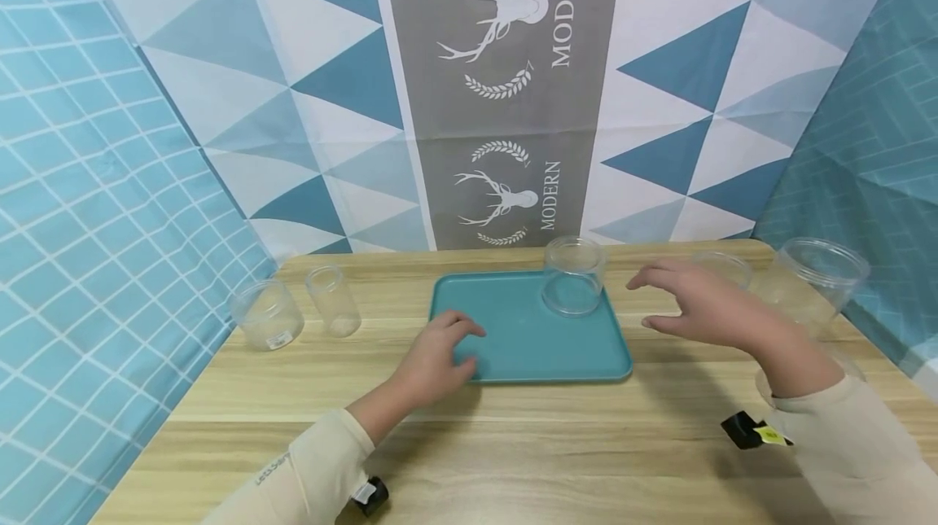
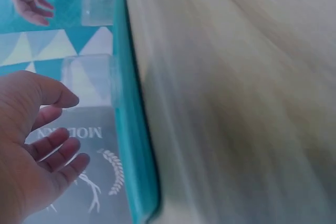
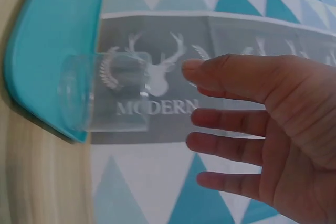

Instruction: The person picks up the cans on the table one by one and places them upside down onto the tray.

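A teal tray (image 1: 506,346) lies on the wooden table, and a clear plastic jar (image 1: 574,277) stands upright at its back right corner. My left hand (image 1: 438,358) hovers over the tray's left edge, fingers loosely bent around nothing. Off the tray's right side, my right hand (image 1: 707,305) is held in the air, thumb and fingers apart and holding nothing. The right wrist view shows the jar (image 3: 113,93) a short way beyond that hand's fingertips (image 3: 195,69), not touched. In the left wrist view, the left hand (image 2: 42,145) also has no thing in it.
Clear containers stand on both sides: a wide jar (image 1: 267,315) and a narrow one (image 1: 333,301) at left, a large jar (image 1: 817,281) and a low one (image 1: 721,267) at right. Another clear round rim is partly behind the right forearm. Patterned cloth (image 1: 513,102) hangs behind the table.
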`<control>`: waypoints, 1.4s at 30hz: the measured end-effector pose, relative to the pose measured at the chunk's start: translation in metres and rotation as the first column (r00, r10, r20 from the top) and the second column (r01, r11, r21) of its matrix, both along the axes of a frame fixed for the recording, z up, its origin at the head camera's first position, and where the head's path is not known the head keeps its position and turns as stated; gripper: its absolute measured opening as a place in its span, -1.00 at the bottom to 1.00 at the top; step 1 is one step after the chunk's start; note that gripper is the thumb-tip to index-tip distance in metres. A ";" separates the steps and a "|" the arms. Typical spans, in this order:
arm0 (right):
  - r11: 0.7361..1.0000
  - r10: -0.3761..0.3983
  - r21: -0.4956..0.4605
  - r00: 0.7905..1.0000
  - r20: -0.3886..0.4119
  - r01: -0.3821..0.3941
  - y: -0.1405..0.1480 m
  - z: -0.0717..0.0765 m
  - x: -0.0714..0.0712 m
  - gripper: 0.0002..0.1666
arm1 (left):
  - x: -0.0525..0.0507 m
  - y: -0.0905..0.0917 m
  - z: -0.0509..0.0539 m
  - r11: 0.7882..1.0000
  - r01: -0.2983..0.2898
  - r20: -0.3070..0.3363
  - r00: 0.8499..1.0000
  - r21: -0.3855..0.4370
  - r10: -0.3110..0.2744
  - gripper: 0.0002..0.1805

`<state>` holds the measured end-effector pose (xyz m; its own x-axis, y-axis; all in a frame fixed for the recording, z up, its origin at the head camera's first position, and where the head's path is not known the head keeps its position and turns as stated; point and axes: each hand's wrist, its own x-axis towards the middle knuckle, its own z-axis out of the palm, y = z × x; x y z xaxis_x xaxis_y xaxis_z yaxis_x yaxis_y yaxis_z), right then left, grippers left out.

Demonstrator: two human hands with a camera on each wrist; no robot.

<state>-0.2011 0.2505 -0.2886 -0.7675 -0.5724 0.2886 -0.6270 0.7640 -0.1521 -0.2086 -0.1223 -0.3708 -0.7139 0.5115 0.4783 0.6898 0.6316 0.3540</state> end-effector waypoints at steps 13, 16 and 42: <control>0.998 -0.055 -0.031 0.991 -0.123 0.051 0.040 0.001 0.022 -0.50 | 0.005 0.026 0.006 0.990 0.127 -0.071 0.989 -0.065 -0.131 -0.64; 0.997 -0.071 -0.035 0.989 -0.133 0.067 0.048 0.002 0.024 -0.46 | 0.005 0.033 0.005 0.986 0.134 -0.051 0.989 -0.097 -0.139 -0.64; 0.955 -0.295 0.016 0.955 0.028 0.295 0.104 -0.016 0.039 -0.48 | -0.002 0.098 0.006 0.973 0.220 0.078 0.974 -0.075 -0.214 -0.65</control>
